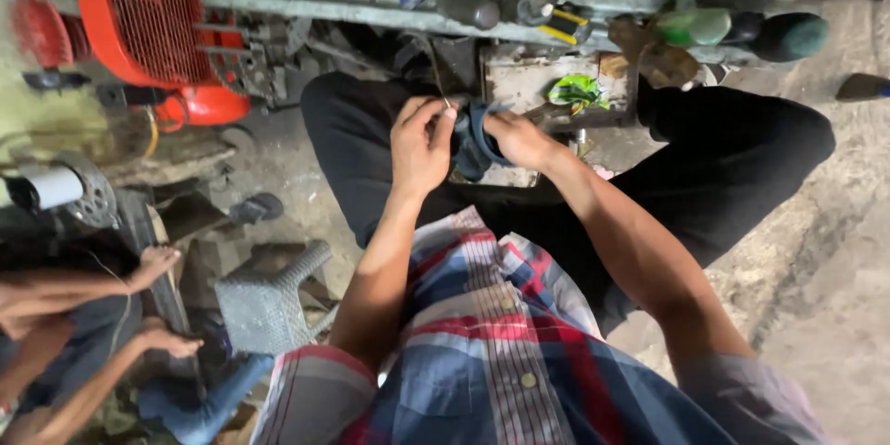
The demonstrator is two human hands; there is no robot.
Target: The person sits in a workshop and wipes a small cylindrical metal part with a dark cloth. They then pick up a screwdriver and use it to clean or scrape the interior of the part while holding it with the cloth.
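Seen from above, a seated person's left hand (419, 144) pinches a thin wire (436, 69), fingers together; the right hand (519, 139) has its fingers clamped on a dark blue rubbery ring (475, 141) over the lap.

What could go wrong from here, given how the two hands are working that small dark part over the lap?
The left hand and right hand grip the small dark part in mid-air above the knees, unsupported; it might slip and drop among the clutter. The thin wire rising by the left fingers might snag. Dim light makes the part hard to see.
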